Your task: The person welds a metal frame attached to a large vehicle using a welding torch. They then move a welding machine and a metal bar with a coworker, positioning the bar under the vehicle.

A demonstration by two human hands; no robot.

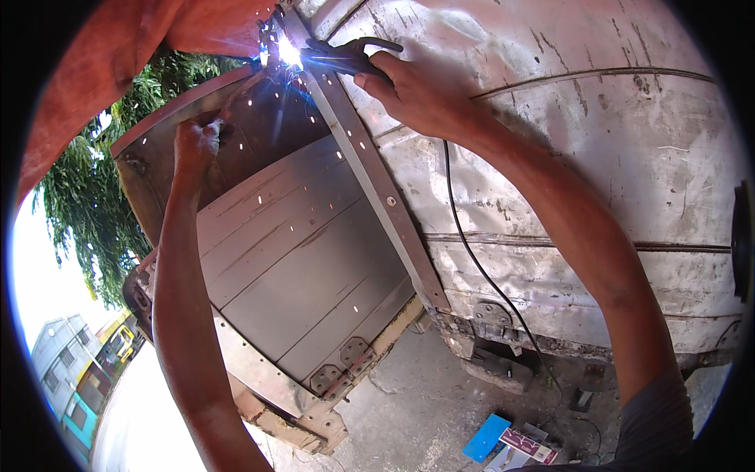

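My right hand grips a dark welding electrode holder at the top of the view. A bright blue-white arc burns just left of the holder's jaws, near the upper end of a long metal strip. Sparks fall below it, and glare hides the electrode tip and the joint. My left hand, raised against the dark brown panel, is closed round a thin brownish rod-like piece that slants up toward the arc. What kind of piece it is I cannot make out.
A black cable hangs from the holder to the concrete floor. Dented silver sheet metal fills the right; a grey slatted panel with hinges stands left. Red cloth drapes above. A blue flat piece and small boxes lie below.
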